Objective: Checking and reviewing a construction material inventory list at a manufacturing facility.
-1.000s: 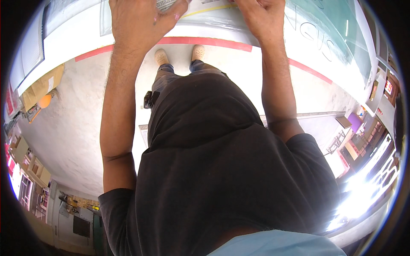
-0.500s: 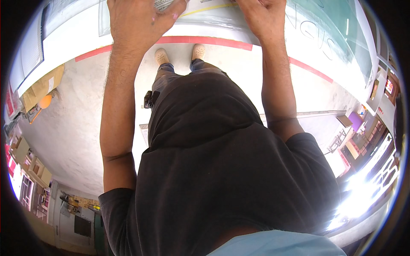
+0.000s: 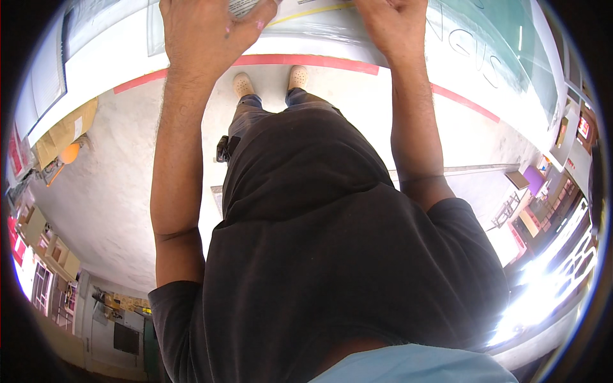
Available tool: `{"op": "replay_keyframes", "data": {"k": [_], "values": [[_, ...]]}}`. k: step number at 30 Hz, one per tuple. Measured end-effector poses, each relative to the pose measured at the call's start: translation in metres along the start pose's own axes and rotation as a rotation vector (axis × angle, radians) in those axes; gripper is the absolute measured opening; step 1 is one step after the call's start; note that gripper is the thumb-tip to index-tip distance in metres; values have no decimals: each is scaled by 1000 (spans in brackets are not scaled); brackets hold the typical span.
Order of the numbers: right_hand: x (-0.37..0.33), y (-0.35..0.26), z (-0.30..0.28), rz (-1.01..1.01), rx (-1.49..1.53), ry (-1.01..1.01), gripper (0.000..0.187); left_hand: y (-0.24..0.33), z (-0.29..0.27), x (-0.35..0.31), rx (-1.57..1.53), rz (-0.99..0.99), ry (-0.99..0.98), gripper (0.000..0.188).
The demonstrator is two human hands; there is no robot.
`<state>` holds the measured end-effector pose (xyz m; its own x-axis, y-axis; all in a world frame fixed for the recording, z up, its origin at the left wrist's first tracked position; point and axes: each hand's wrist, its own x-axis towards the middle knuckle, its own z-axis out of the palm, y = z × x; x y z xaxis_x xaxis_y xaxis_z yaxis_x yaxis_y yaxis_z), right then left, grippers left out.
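Note:
At the top edge, my left hand (image 3: pixel 205 35) rests over the white table (image 3: pixel 274 46), back of the hand up. Its thumb stretches out toward the right, away from the palm; the other fingers run out of the picture. My right hand (image 3: pixel 397 32) is at the same edge, fingers curled inward, tips cut off, so what they hold is hidden. Between the hands lies clear plastic sheeting (image 3: pixel 319 27) with a yellow strip (image 3: pixel 313 13) across it. Printed paper (image 3: pixel 242 6) shows beside my left thumb.
Green sheeting with dark handwriting (image 3: pixel 504 38) covers the table's right side. A ribbed pale panel (image 3: pixel 48 96) lies at far left. Red tape (image 3: pixel 306 62) marks the floor by my feet. Left of me are a brown cardboard piece (image 3: pixel 67 131) and an orange round object (image 3: pixel 69 153).
My right hand has shifted very slightly at the top edge, its thumb side a little more to the right. My left hand stays nearly still.

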<state>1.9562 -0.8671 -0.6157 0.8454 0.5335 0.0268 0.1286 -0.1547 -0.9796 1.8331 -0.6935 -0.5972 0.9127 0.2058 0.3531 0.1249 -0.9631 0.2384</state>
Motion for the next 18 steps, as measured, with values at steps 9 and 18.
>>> {"op": "replay_keyframes", "data": {"k": [9,18], "values": [[3,-5,-14,82,63,23,5,3,2,6,-17,24,44,50],[4,-18,-19,28,-16,1,5,12,-14,13,-28,6,11,50]]}}
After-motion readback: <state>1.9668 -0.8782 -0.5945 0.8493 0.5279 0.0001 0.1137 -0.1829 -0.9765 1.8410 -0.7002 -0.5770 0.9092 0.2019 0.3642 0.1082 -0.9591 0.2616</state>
